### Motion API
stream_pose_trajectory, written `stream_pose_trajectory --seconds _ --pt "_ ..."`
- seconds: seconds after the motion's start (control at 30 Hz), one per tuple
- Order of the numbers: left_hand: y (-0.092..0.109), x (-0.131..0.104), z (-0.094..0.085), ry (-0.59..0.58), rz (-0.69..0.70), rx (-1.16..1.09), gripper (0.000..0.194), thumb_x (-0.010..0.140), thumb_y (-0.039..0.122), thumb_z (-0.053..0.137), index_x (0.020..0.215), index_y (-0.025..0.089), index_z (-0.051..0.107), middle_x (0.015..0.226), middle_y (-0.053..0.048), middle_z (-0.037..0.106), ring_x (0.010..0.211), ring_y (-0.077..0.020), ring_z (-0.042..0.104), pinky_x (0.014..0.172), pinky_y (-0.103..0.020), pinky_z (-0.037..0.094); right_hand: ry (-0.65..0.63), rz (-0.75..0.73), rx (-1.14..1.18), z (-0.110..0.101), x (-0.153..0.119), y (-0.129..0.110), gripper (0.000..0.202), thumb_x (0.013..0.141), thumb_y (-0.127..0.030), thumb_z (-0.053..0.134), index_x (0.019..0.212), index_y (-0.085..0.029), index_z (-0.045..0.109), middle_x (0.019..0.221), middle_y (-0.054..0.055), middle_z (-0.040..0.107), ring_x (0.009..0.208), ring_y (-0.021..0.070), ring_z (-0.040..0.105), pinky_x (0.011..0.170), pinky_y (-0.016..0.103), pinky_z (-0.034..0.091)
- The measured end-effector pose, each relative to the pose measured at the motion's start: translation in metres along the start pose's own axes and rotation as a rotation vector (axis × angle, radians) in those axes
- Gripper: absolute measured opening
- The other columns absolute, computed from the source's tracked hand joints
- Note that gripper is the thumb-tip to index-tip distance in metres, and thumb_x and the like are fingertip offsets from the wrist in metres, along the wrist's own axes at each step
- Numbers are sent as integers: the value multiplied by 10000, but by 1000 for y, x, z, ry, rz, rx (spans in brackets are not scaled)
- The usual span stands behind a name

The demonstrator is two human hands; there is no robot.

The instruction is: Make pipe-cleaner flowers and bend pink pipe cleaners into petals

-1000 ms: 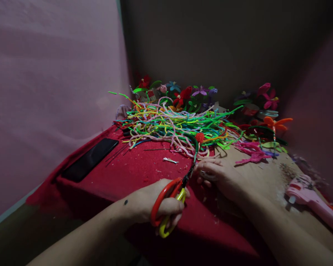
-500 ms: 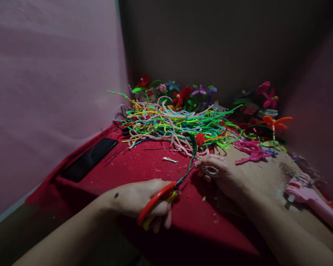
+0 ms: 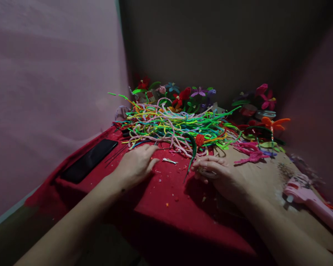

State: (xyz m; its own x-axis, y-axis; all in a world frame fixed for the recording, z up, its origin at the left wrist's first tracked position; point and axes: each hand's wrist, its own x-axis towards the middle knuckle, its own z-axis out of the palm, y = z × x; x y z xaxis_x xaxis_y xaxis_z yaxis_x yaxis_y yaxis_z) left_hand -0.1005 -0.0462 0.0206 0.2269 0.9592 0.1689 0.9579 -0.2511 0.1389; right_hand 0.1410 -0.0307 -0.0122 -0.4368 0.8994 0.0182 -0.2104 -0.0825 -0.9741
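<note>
Over the red cloth [image 3: 161,192], it's the right hand [image 3: 215,171] pinching at the fingertips, gripping a round red fuzzy bud [image 3: 199,140] by its stem with a curved dark-green fuzzy strip [image 3: 194,147] alongside! Bud just beyond those fingers; strip's long axis runs away from the body, lower tip slanting out leftward, right hand clearly the nearer. Pale ring-shaped roll [image 3: 208,173] tucked in that palm. Left hand [image 3: 135,162] beside the tangled multicoloured fuzzy strands [image 3: 169,122], fingers bent; whether they grasp anything, can't tell.
</note>
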Motion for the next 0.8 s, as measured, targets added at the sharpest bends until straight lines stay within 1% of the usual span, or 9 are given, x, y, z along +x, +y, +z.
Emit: stream_pose_trajectory --seconds 0.1,0.17,0.27,0.37,0.5,0.6,0.67,0.73,0.8 --pt "33 1 -1 43 267 -410 268 857 286 439 1085 204 553 971 -52 604 843 -143 564 767 -247 436 -52 5 14 2 -3 -4 148 743 -248 552 718 -175 678 600 16 578 486 95 413 478 245 269" --pt "51 3 0 134 401 -484 262 871 217 407 1077 185 567 989 -67 594 895 -138 554 783 -233 432 -85 12 20 2 -4 -5 153 749 -238 543 693 -164 664 602 18 566 497 96 407 485 247 274" --pt "64 8 5 263 564 -400 288 882 162 362 1081 174 570 978 -78 592 904 -138 542 769 -238 440 -109 18 32 2 -5 -4 151 743 -231 545 668 -152 650 596 20 542 509 99 401 481 244 279" --pt "62 12 10 367 717 -231 254 869 135 381 1029 140 579 919 -82 610 829 -145 538 725 -259 449 -128 18 80 0 -5 0 133 732 -223 547 674 -147 640 571 11 511 497 96 388 467 239 271" --pt "60 12 9 375 795 -19 195 858 124 390 916 104 574 856 -92 596 782 -160 517 710 -287 442 -169 24 88 -2 -4 2 147 740 -212 532 640 -143 615 570 8 517 498 91 386 472 238 275" --pt "67 9 4 322 711 -10 195 844 134 382 772 120 563 774 -79 570 724 -159 499 675 -291 428 -128 9 -4 -1 -5 0 147 741 -235 545 642 -150 612 586 1 526 512 91 397 493 239 304" --pt "71 10 1 251 545 -174 161 802 149 414 724 124 552 728 -66 549 684 -154 485 636 -287 415 -34 -39 -147 2 -7 -3 118 738 -251 571 679 -161 618 614 -5 532 551 101 435 525 242 336" --pt "74 13 -1 37 292 -534 120 747 178 448 679 130 535 626 -28 496 577 -127 446 534 -253 386 66 -145 -334 6 -10 -7 89 750 -243 572 742 -170 622 672 2 554 615 119 485 578 257 373" --pt "73 18 0 -360 28 -1039 102 695 201 461 613 144 482 523 24 386 438 -79 329 406 -204 303 130 -329 -494 10 -14 -12 71 762 -203 556 787 -176 617 740 18 573 686 141 523 630 279 403"
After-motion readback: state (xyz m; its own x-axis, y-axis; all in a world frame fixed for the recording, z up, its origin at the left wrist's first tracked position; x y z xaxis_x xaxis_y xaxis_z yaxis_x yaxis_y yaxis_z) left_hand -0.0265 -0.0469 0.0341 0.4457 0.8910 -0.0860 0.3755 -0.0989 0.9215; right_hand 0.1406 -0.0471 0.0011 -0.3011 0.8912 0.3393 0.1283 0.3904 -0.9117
